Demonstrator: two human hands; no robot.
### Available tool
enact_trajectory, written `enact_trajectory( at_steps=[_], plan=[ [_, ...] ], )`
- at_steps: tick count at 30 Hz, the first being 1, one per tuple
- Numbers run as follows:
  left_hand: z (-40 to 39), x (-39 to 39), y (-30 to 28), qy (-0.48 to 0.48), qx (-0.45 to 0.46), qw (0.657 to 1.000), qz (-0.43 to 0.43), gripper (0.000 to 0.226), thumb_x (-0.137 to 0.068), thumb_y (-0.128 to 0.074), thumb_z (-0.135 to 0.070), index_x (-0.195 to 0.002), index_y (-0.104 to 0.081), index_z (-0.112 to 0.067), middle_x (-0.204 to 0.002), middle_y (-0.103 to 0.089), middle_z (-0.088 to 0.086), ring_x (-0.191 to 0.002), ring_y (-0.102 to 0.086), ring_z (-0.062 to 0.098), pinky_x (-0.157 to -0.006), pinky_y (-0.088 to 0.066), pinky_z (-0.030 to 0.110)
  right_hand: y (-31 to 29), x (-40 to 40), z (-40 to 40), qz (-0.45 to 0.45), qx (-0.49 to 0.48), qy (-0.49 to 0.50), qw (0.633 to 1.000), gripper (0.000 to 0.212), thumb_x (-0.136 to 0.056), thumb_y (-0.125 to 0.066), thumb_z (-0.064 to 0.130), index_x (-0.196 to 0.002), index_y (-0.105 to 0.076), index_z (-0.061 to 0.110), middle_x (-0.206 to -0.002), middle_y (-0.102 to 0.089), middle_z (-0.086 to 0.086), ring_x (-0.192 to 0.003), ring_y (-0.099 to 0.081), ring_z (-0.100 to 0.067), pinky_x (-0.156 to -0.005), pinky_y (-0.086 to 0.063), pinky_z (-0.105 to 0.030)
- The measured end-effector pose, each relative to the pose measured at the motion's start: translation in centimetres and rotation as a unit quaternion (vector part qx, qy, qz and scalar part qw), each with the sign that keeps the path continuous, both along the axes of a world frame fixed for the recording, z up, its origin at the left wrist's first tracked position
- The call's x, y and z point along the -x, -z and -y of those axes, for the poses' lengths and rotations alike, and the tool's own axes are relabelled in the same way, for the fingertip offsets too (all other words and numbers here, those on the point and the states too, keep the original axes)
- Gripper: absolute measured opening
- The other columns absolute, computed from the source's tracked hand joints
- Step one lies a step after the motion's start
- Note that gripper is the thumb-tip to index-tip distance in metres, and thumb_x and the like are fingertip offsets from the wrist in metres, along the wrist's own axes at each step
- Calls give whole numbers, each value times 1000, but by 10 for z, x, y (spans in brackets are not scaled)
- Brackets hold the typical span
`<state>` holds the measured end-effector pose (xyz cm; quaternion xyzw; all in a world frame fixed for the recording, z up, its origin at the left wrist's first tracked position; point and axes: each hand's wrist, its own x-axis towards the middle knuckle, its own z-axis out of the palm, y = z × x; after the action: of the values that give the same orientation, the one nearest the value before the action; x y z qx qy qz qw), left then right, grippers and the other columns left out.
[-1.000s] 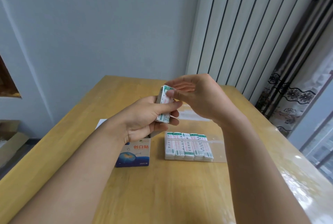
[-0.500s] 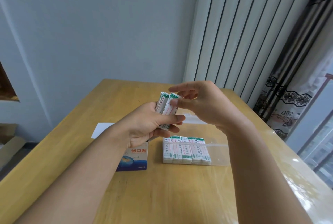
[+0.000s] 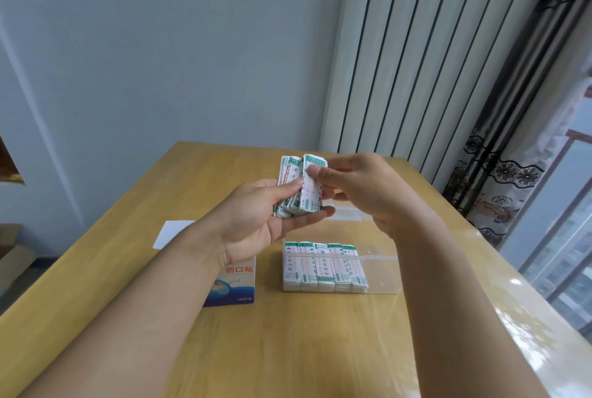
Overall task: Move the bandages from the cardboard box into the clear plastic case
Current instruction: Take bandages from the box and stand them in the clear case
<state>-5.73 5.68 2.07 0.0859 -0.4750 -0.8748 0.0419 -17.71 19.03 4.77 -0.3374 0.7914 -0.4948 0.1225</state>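
Observation:
My left hand (image 3: pixel 256 221) holds a stack of white and green bandages (image 3: pixel 288 186) upright above the table. My right hand (image 3: pixel 362 192) pinches a thin bundle of bandages (image 3: pixel 312 192) at the right side of that stack, thumb on its front. Below them the clear plastic case (image 3: pixel 381 272) lies open on the table with several stacks of bandages (image 3: pixel 323 266) side by side in its left part. The blue and white cardboard box (image 3: pixel 234 285) stands left of the case, partly hidden by my left wrist.
The clear lid (image 3: pixel 346 213) of the case lies flat behind it. A white card (image 3: pixel 169 232) lies on the wooden table (image 3: pixel 288 349) at the left. A white radiator and a dark patterned curtain stand at the right, beyond the table.
My right hand has drawn a thin bundle away from the stack in my left hand, so the two now stand apart at the top. Both hands sit slightly higher.

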Motion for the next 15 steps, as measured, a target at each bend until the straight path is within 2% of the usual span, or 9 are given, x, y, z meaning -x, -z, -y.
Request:
enact_trajectory(
  at_steps=[2, 5, 7, 11, 15],
  plan=[
    [-2, 2, 1, -15, -6, 1000, -1, 32, -105, -47, -13, -131, -57, 3, -120, -70, 27, -109, -70, 41, -85, -62, 38, 1, -2, -1, 8, -18, -8, 1000, 32, -93, -69, 42, -108, -78, 16, -86, -79, 4, -92, -73, -18, -96, -56, -48],
    [-4, 2, 2, -7, -21, 1000, -13, 36, -108, -41, -23, -131, -59, -4, -123, -69, 25, -114, -68, 39, -97, -55, 45, 3, -5, -3, 26, 14, -5, 1000, 30, -94, -68, 39, -110, -77, 15, -87, -79, 1, -91, -73, -18, -95, -57, -48],
    [-6, 2, 2, -7, -26, 999, -18, 37, -109, -37, -25, -131, -59, -5, -123, -69, 26, -114, -68, 39, -99, -54, 47, 4, -7, -5, 30, 23, 0, 999, 28, -94, -68, 38, -109, -77, 17, -88, -79, 2, -90, -73, -14, -95, -57, -46],
    [-12, 5, 5, -56, 16, 998, -7, 32, -107, -45, -21, -127, -61, -1, -115, -72, 25, -105, -72, 38, -85, -62, 43, 8, -11, -10, 64, 24, -7, 998, 23, -95, -67, 38, -104, -77, 19, -89, -79, 4, -89, -73, -9, -94, -58, -42],
    [-20, 7, 5, -82, 35, 996, 11, 29, -104, -53, -20, -123, -62, 0, -107, -75, 22, -97, -75, 34, -78, -64, 41, 11, -13, -20, 122, 38, -17, 992, 27, -96, -66, 34, -108, -75, 11, -98, -78, -5, -101, -72, -24, -97, -56, -44]
  ],
)
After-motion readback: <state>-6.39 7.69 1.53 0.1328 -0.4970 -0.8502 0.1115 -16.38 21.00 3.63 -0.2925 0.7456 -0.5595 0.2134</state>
